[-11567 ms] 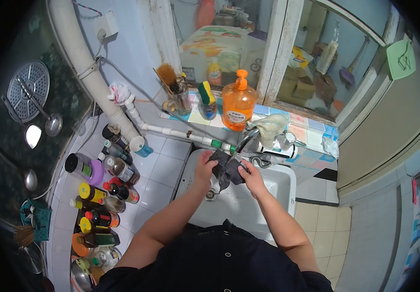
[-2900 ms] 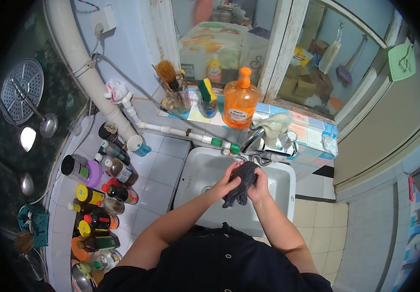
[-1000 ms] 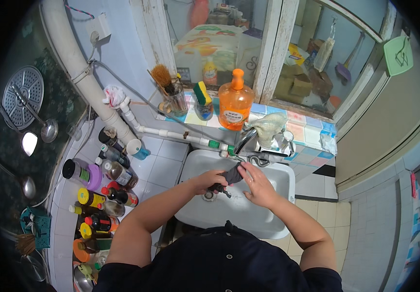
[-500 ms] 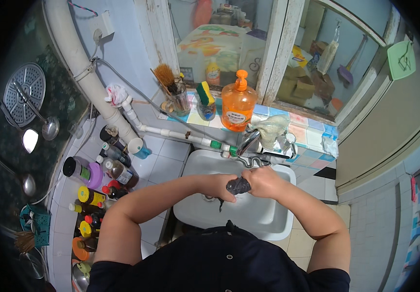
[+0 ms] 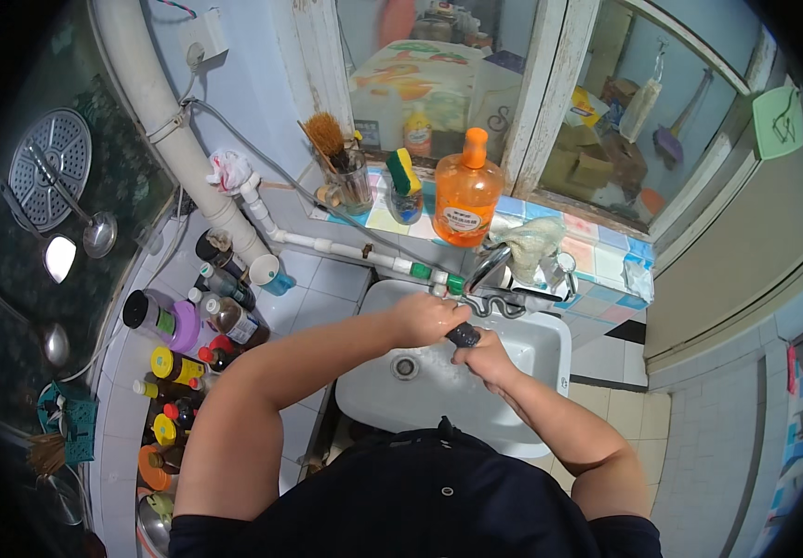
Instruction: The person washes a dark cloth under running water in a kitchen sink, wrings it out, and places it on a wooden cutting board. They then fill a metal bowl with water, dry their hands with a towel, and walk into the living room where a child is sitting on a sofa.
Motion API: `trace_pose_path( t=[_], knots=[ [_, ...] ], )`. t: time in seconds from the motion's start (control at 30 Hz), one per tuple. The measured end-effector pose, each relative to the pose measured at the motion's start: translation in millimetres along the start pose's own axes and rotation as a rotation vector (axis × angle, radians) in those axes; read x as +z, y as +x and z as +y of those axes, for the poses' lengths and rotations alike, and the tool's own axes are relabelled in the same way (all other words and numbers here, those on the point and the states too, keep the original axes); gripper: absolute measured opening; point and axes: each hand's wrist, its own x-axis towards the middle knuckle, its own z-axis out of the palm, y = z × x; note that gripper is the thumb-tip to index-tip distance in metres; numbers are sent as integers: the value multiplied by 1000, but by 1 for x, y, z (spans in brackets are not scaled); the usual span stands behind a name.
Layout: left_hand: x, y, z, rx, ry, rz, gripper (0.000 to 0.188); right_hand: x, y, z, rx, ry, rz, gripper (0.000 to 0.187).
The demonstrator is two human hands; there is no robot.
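Over the white sink (image 5: 387, 402), a bunched dark grey cloth (image 5: 463, 335) is stretched short between my two hands. My left hand (image 5: 425, 320) wraps its upper end, close to the faucet. Lower and to the right, my right hand (image 5: 489, 359) is closed round the other end. Only the middle of the cloth shows, rolled tight and wet-looking; the rest is hidden in my fists. The metal faucet (image 5: 487, 270) stands just beyond my hands. In the basin, the round drain (image 5: 405, 368) lies uncovered below my left forearm.
On the tiled ledge behind stand an orange pump bottle (image 5: 467, 200), a yellow-green sponge (image 5: 403, 172) on a glass, and a glass holding brushes (image 5: 350, 181). A pale cloth (image 5: 530, 244) drapes by the faucet. Several sauce bottles (image 5: 232, 321) crowd the left counter beside a paper cup (image 5: 269, 274).
My left hand has moved up toward the faucet and my right hand down toward me, turning the cloth between them. The drain, partly covered before, now shows.
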Motion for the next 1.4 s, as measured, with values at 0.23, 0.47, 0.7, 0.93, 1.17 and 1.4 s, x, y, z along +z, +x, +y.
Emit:
trace_pose_path(
  t=[0.23,0.47,0.7,0.93,1.17,1.4],
  knots=[
    [11,-4,-1,77,41,28,26,-12,11,30,251,385,-272,25],
    [45,-21,16,-202,-146,109,36,-35,-2,22,-124,-317,-226,44],
    [55,-47,24,-987,-999,-3,52,-107,-6,0,-669,-1019,889,37],
    [49,-37,25,-1037,-1580,206,50,-161,41,10,-346,-1327,914,23],
    [56,-40,26,-869,-1621,294,49,-188,41,-3,-325,-1266,978,24],
    [80,-34,33,-1023,-1442,601,44,-138,46,40,-684,-838,1295,40]
  ],
)
